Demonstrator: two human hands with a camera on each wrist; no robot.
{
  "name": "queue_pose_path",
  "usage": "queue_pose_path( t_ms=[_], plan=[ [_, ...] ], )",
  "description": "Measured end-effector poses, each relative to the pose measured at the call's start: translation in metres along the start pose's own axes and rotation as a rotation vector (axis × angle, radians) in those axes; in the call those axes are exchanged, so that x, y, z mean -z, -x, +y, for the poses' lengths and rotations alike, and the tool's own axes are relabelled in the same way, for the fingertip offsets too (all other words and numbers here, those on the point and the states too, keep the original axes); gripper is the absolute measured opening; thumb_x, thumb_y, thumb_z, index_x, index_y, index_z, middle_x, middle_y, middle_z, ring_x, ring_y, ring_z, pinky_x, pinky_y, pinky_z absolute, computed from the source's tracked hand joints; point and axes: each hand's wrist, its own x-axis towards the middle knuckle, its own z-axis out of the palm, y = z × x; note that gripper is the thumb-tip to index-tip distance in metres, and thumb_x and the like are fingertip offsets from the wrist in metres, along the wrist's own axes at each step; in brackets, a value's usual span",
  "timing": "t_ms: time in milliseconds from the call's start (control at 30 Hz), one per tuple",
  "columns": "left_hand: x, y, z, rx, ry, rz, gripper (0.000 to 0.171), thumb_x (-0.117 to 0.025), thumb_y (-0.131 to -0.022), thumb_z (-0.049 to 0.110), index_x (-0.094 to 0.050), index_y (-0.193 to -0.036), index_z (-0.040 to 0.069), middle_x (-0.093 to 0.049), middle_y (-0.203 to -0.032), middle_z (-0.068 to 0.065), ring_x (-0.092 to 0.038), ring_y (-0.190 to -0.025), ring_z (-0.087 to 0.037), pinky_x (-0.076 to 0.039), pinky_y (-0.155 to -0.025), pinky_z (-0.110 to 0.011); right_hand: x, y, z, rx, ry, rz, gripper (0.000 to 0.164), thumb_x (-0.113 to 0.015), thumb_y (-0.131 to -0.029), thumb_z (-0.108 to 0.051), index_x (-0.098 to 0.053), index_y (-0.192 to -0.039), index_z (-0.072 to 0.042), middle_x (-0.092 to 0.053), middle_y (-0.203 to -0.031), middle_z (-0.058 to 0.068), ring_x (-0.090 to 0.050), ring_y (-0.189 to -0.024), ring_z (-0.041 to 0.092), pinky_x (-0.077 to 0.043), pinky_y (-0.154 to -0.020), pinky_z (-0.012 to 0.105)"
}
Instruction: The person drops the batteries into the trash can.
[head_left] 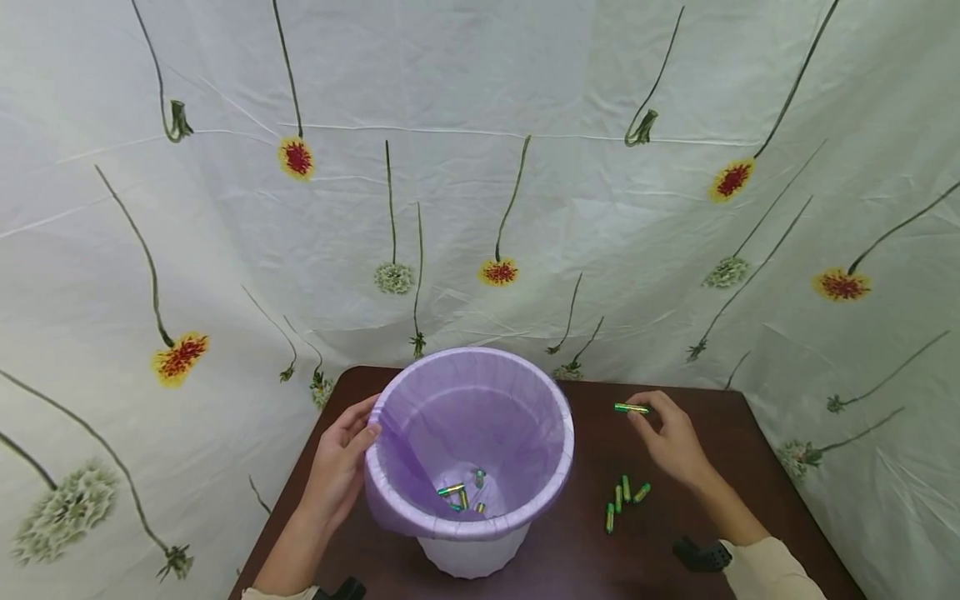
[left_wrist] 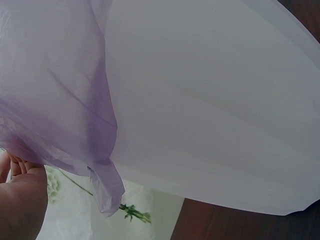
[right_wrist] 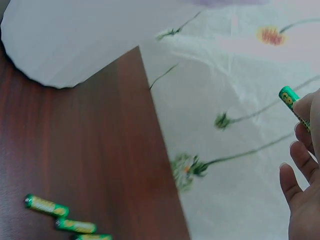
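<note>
A white trash bin (head_left: 472, 557) lined with a thin purple bag (head_left: 480, 417) stands on the table. Several green and gold batteries (head_left: 452, 490) lie at its bottom. My left hand (head_left: 337, 462) grips the bin's rim on the left side, thumb over the edge; in the left wrist view the bag hangs loose beside the fingers. To the right of the bin, raised above the table, my right hand (head_left: 670, 437) pinches one battery (head_left: 632, 408) between thumb and fingertips. Below it, several more batteries (head_left: 618, 498) lie loose on the tabletop.
The dark brown wooden table (head_left: 570, 575) has its back edge near a white cloth (head_left: 465, 67) printed with flowers, which hangs behind and on both sides. A black strap (head_left: 701, 554) sits at the right wrist.
</note>
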Motion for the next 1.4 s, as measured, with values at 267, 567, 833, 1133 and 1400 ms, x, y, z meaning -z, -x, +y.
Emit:
queue_pose_path(
  t_ms=[267, 567, 833, 1133, 1400],
  plan=[
    [0.0, 0.001, 0.001, 0.004, 0.0, -0.006, 0.048, -0.058, -0.104, 0.001, -0.041, -0.147, -0.011, -0.063, -0.127, -0.008, -0.064, -0.109, -0.016, -0.057, -0.088, -0.029, 0.006, -0.02, -0.037, 0.075, -0.043, -0.022, 0.016, -0.065, -0.102, -0.006, -0.068, -0.117, -0.003, -0.066, -0.117, 0.012, -0.06, -0.113, 0.034, -0.048, -0.086, 0.054],
    [0.0, 0.0, 0.002, 0.008, -0.005, 0.007, 0.049, -0.059, -0.103, 0.001, -0.042, -0.148, -0.011, -0.063, -0.126, -0.008, -0.063, -0.108, -0.015, -0.056, -0.088, -0.028, 0.002, -0.05, -0.078, 0.139, -0.143, -0.077, 0.016, -0.064, -0.103, -0.009, -0.068, -0.118, -0.005, -0.065, -0.112, 0.006, -0.06, -0.098, 0.025, -0.051, -0.082, 0.048],
    [0.001, -0.001, 0.001, 0.025, -0.005, 0.011, 0.049, -0.059, -0.103, 0.002, -0.042, -0.148, -0.009, -0.063, -0.126, -0.008, -0.063, -0.108, -0.015, -0.057, -0.088, -0.029, -0.011, -0.076, -0.11, 0.253, -0.197, -0.1, 0.015, -0.067, -0.101, -0.005, -0.07, -0.115, -0.005, -0.066, -0.109, 0.003, -0.061, -0.096, 0.019, -0.053, -0.082, 0.042],
    [0.001, -0.001, 0.002, 0.029, -0.005, 0.011, 0.049, -0.059, -0.103, 0.001, -0.042, -0.148, -0.01, -0.062, -0.125, -0.008, -0.063, -0.108, -0.016, -0.057, -0.088, -0.029, -0.031, -0.096, -0.142, 0.336, -0.253, -0.163, 0.012, -0.069, -0.099, -0.006, -0.07, -0.112, -0.006, -0.066, -0.105, 0.004, -0.059, -0.097, 0.02, -0.052, -0.082, 0.044],
    [0.002, -0.001, 0.001, 0.019, -0.007, 0.015, 0.049, -0.059, -0.103, 0.001, -0.043, -0.148, -0.01, -0.063, -0.126, -0.008, -0.063, -0.108, -0.015, -0.056, -0.088, -0.029, -0.045, -0.101, -0.16, 0.435, -0.305, -0.238, 0.014, -0.069, -0.099, -0.006, -0.073, -0.111, -0.01, -0.069, -0.108, 0.003, -0.057, -0.099, 0.022, -0.051, -0.082, 0.048]
  ],
)
